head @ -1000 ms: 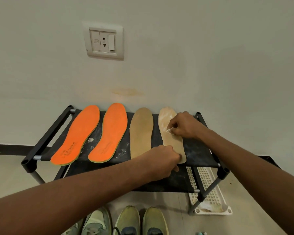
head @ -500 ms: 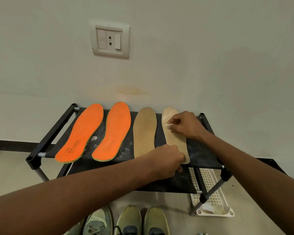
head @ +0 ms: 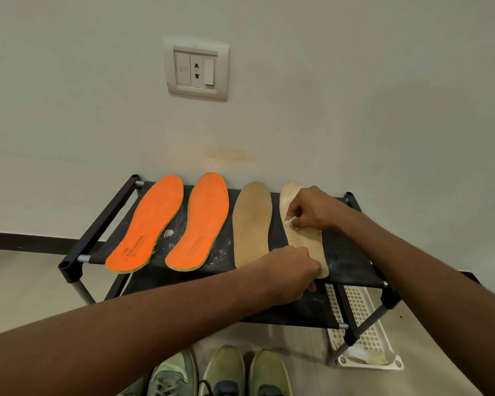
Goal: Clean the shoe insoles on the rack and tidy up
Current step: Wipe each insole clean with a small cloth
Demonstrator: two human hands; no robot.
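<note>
Insoles lie in a row on the black rack (head: 97, 224) at mid-frame: two orange insoles (head: 146, 224) toward the left, a tan insole (head: 252, 221) in the centre, and a pale insole (head: 306, 241) at the right. The right hand (head: 312, 208) rests on the pale insole's upper half, its fingers (head: 293, 212) curled round a small white wad (head: 289, 222) pressed to the surface. The left hand (head: 289, 272) holds the heel end of that insole, fingers clenched on its lower edge. A wall socket (head: 196, 69) sits in the upper centre. Green shoes (head: 226, 372) stand on the floor at the bottom edge, and a white perforated tray (head: 363, 324) lies under the rack at lower right.
</note>
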